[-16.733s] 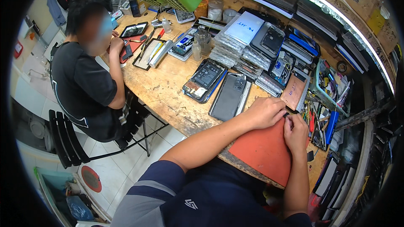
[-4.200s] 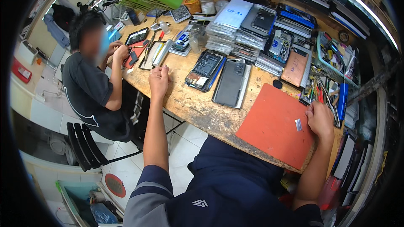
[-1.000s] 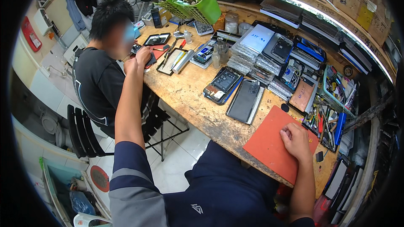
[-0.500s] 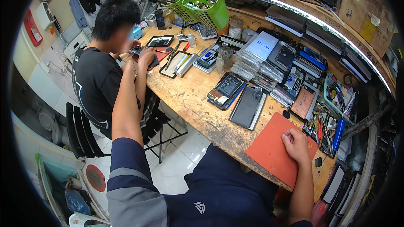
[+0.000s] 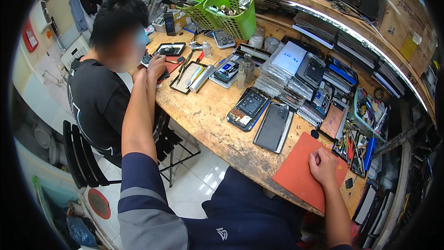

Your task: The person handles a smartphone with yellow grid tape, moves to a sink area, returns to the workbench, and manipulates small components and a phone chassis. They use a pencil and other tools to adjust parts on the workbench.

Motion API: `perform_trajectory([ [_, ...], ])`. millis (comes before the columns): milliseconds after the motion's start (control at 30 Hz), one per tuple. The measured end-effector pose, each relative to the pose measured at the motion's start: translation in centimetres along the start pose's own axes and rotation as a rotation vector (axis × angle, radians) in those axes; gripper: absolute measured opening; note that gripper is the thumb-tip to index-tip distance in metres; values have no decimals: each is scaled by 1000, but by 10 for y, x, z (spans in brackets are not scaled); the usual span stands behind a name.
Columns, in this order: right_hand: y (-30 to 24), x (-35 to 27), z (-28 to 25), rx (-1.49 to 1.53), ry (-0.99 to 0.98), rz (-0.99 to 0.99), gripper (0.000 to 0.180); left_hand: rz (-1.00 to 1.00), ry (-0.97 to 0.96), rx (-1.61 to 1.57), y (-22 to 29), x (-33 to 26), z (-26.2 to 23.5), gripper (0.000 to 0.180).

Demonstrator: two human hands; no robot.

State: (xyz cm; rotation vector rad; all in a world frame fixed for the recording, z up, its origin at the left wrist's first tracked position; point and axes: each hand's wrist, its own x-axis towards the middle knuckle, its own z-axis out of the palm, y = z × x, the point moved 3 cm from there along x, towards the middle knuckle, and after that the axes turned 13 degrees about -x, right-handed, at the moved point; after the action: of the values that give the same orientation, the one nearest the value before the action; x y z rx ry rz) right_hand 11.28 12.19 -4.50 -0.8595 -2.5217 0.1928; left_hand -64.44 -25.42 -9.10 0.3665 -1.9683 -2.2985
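My left arm stretches far out to the co-worker's side, and my left hand (image 5: 139, 75) is close by the co-worker's hand (image 5: 157, 66). Its fingers are mostly hidden there, so what it touches cannot be made out. A small dark device (image 5: 146, 60) is at the co-worker's hands, above a red mat. On an orange-red mat (image 5: 296, 171) at the bench's near right rests my right hand (image 5: 322, 164), fingers curled in and nothing visible in them. Left of that mat lie a dark phone back (image 5: 272, 127) and an opened phone (image 5: 249, 106) with its battery showing.
The co-worker (image 5: 101, 97) sits at left on a black folding chair (image 5: 83, 157). Bubble-wrapped parts (image 5: 273, 75) are stacked mid-bench. A tool tray (image 5: 354, 150) and a pale green basket (image 5: 367, 111) stand at right. Green baskets (image 5: 236, 11) hang above the wooden bench (image 5: 203, 120).
The view has shifted slightly. The co-worker's head is turned more toward me. My left arm remains stretched out, and my right hand still rests curled on the orange-red mat.
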Motion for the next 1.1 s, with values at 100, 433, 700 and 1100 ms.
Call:
perform_trajectory([
  [100,-2,0,0,-17,20,-12,18,-39,-27,-108,1,9,0,18],
  [433,-2,2,1,-43,11,-2,20,-11,-127,-355,40,-35,23,20],
  [700,-17,14,-11,-204,-137,-90,16,200,-412,-419,38,-260,6,14],
  [1100,-70,10,-15,1299,-455,103,19,-393,-1199,-294,-18,-617,-2,27],
])
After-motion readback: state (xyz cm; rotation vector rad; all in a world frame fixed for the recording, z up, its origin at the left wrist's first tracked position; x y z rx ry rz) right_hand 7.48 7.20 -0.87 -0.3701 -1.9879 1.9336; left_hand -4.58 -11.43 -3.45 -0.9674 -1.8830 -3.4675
